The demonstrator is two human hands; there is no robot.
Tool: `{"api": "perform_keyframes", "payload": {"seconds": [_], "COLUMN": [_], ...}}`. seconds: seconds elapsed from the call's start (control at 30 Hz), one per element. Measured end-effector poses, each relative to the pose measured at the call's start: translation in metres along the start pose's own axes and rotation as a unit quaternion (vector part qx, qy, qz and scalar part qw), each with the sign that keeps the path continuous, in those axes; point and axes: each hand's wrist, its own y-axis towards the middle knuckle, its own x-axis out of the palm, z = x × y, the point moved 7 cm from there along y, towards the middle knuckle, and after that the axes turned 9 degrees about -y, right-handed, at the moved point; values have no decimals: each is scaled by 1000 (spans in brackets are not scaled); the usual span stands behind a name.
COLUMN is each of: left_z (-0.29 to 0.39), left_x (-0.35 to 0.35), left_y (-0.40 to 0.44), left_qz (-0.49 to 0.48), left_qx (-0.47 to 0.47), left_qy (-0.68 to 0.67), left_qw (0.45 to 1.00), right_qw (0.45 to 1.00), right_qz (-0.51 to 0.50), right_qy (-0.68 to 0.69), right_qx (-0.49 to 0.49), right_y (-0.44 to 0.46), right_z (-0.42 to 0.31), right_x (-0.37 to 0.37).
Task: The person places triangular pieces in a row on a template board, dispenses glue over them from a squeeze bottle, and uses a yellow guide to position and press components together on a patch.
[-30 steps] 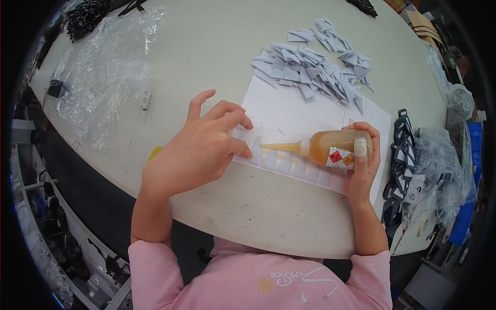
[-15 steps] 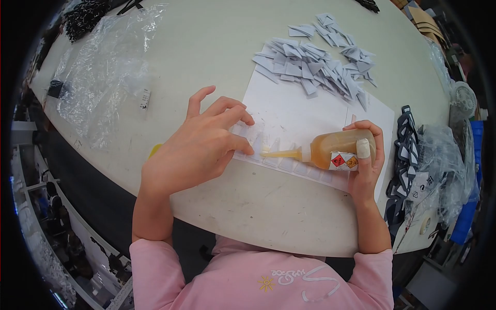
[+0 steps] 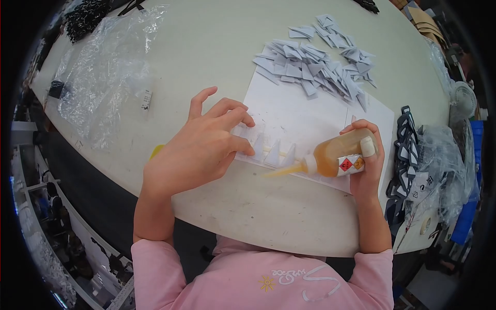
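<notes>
My right hand (image 3: 367, 160) is wrapped round a bottle of amber liquid (image 3: 330, 155), which lies nearly level with its thin nozzle pointing left and slightly down. The nozzle tip is over the near edge of a white sheet (image 3: 305, 120). Along that edge runs a row of small pale pieces (image 3: 274, 153). My left hand (image 3: 206, 139) rests at the row's left end, fingers bent and apart, thumb and fingertips by the end pieces; nothing shows between them. A heap of grey-white cut pieces (image 3: 315, 67) lies at the sheet's far side.
Clear plastic wrapping (image 3: 103, 77) spreads over the table's left side, with a black bundle (image 3: 85, 19) behind it. To the right are a stack of dark pieces (image 3: 403, 160), a crumpled plastic bag (image 3: 439, 165) and a small fan (image 3: 463, 99). Something yellow (image 3: 156, 151) shows beside my left wrist.
The bottle has shifted right and tilted, its nozzle swinging down towards the sheet's near edge. My left hand has barely moved.
</notes>
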Motion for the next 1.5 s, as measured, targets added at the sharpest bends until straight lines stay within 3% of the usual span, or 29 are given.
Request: {"api": "perform_keyframes", "payload": {"seconds": [0.07,0.1,0.2,0.3,0.37,0.47,0.6,1.03,1.5], "left_z": [1,0,2,-2,-6,-10,-10,-12,-12], "left_x": [-1,-1,-10,-23,-29,-36,-41,-38,-35], "left_y": [0,0,-1,-1,-1,-2,-4,-5,-5], "left_qz": [8,14,45,100,148,213,254,256,257], "left_qx": [5,7,13,4,-11,-34,-44,-44,-38], "left_qy": [0,-2,-26,-15,4,25,43,49,61], "left_qw": [1000,1000,999,995,989,976,965,965,964], "right_qw": [986,957,947,988,984,955,973,958,968], "right_qz": [20,78,87,140,114,97,118,91,95], "right_qy": [143,246,290,65,-80,-216,-160,-222,-192], "right_qx": [87,132,109,-11,-110,-180,-117,-158,-131], "right_y": [3,4,4,-3,-9,-17,-13,-16,-16], "right_z": [8,14,-12,-36,-60,-62,-40,-35,-35], "right_x": [-5,-11,-17,-18,-7,6,12,16,21]}}
